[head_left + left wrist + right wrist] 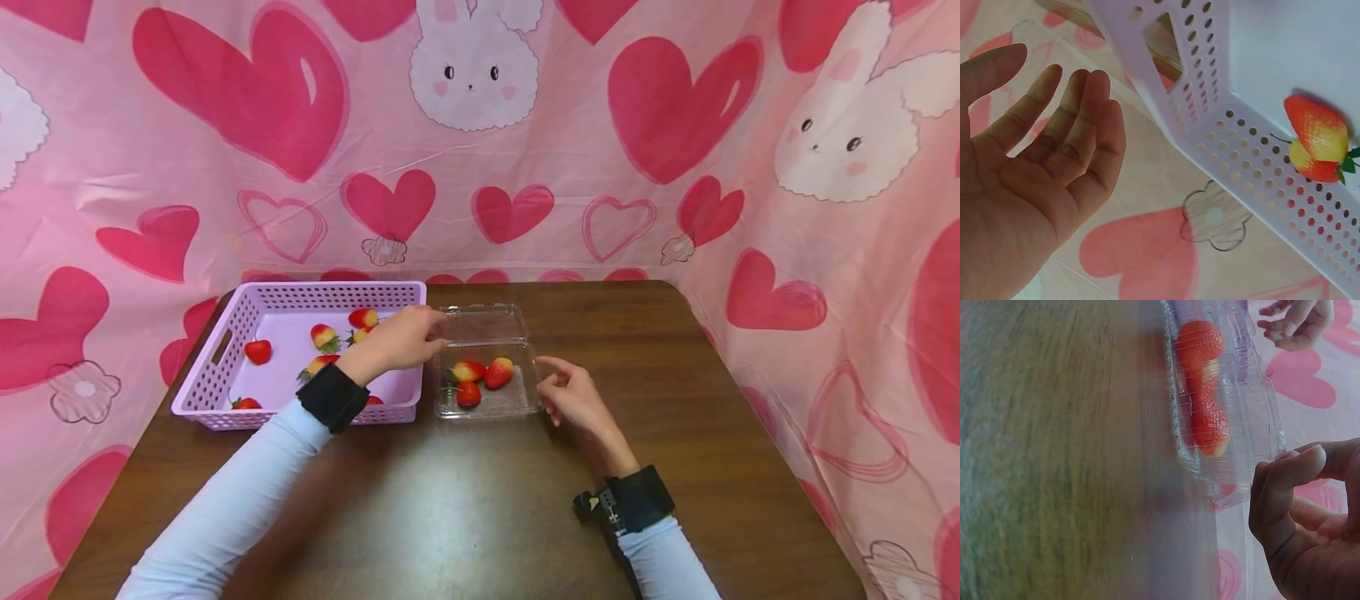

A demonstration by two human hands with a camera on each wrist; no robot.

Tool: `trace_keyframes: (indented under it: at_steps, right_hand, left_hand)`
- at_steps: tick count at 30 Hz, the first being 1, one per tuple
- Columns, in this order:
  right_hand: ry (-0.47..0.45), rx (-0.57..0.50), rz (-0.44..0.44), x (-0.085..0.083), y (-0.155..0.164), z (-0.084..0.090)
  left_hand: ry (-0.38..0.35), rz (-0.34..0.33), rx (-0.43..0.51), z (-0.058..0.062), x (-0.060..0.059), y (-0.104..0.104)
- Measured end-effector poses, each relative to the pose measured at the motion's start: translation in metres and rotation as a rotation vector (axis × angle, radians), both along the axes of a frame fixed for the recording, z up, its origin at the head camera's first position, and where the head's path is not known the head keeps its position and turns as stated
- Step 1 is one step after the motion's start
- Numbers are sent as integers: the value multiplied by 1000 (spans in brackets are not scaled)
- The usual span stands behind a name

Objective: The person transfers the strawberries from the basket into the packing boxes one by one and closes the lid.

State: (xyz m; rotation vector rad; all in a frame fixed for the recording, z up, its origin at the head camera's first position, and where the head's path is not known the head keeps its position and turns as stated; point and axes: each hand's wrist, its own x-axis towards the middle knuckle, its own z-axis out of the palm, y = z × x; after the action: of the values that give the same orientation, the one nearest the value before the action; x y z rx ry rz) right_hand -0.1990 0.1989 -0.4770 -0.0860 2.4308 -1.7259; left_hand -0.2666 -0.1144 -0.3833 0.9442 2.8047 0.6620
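Observation:
A clear plastic clamshell box (487,406) stands on the table with its lid (483,323) tilted back. Inside its base sit three red strawberries (498,372), one small. My left hand (405,337) hovers over the right rim of a lilac basket (197,404), by the box's left side. Its fingers are loosely bent with nothing between them, as the left wrist view shows. At the box's right edge is my right hand (576,398), index finger reaching to the rim and the other fingers curled loosely. The basket holds several strawberries (258,352), some yellowish with green leaves.
The brown wooden table (420,508) carries the basket at left and the box at its right. A pink cloth (570,150) with hearts and rabbits hangs behind and along both sides. Black bands (333,398) sit on both wrists.

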Motion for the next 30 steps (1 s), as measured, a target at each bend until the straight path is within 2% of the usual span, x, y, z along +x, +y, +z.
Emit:
trace_keyframes:
  at_steps: [1,7,8,16,24,30]
  right_hand:
    - [-3,-2,4,2,-1,5]
    - [6,1,10,1,0,6]
    - [8,1,7,0,1,1]
    - [-9,8,10,0,1,0]
    - [4,14,-1,-2,1,1]
    - [-14,19,-12,0,-1,1]
  left_hand:
    - [4,6,4,0,-1,-2]
    - [58,46,17,0,-7,-17]
    - [69,52,15,0,-8,-20]
    - [103,87,35,-4,-18,-43]
    - [93,151,17,-3,-28,-62]
    - [65,186,-25,-8,-30,-72]
